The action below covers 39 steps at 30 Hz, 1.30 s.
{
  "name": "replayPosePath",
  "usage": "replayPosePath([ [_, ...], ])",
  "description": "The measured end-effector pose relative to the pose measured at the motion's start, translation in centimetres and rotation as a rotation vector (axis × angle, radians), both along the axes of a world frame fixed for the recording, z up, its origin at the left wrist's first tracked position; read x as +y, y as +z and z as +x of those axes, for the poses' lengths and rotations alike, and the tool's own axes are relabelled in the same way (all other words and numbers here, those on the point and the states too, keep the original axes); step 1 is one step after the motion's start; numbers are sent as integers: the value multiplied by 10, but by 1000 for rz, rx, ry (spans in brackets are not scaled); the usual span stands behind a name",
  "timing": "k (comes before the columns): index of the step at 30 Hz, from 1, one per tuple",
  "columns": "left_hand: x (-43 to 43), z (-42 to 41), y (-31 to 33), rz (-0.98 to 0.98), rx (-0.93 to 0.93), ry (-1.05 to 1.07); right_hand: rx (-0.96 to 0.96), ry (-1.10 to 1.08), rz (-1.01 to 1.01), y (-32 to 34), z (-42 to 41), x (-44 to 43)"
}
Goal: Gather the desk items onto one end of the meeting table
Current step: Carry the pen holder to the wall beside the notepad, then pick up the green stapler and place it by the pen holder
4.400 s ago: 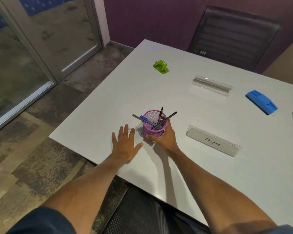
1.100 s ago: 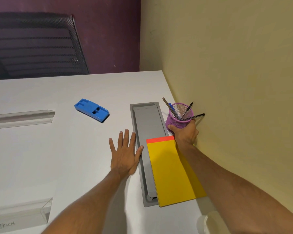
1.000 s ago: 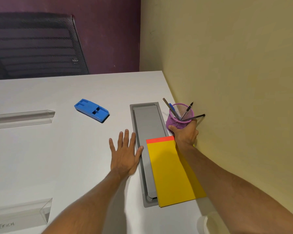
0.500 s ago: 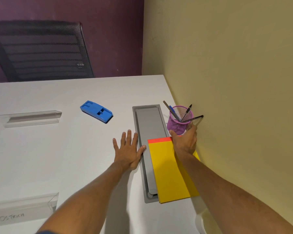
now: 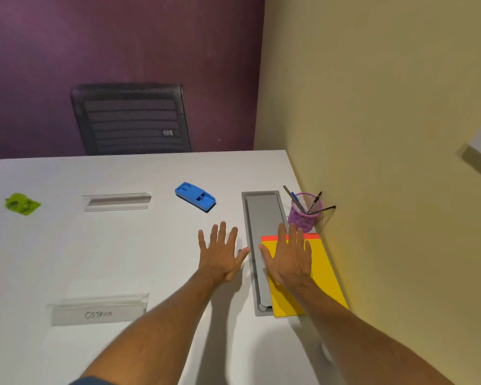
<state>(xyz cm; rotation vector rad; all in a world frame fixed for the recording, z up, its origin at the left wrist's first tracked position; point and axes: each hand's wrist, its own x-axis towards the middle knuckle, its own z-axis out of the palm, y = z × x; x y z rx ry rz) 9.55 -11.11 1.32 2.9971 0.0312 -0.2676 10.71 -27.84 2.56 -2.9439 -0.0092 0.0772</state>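
Two hands lay flat, fingers spread, holding nothing: our left hand [image 5: 220, 255] on the white counter [image 5: 67, 254], our right hand [image 5: 288, 257] on the yellow notepad [image 5: 326, 276]. At one o'clock of the right hand stood the purple pen cup [image 5: 303, 216], by the wall. At eleven o'clock of the left hand sat the blue stapler [image 5: 195, 196].

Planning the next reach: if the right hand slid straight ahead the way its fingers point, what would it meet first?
Probably the purple pen cup, just beyond the right hand; depth is uncertain.
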Motion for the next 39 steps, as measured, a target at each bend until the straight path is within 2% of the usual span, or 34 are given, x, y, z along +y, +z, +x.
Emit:
replayPosePath([
  [9,54,-49,42,63,-24,107,28,218,-6,50,-21,55],
  [19,149,-128,101,134,-49,289,-17,427,38,93,-77,157],
  [25,230,-199,132,160,-161,340,-49,510,67,125,-150,236],
  [39,404,-418,191,201,-206,357,-143,561,116,181,-348,412],
])
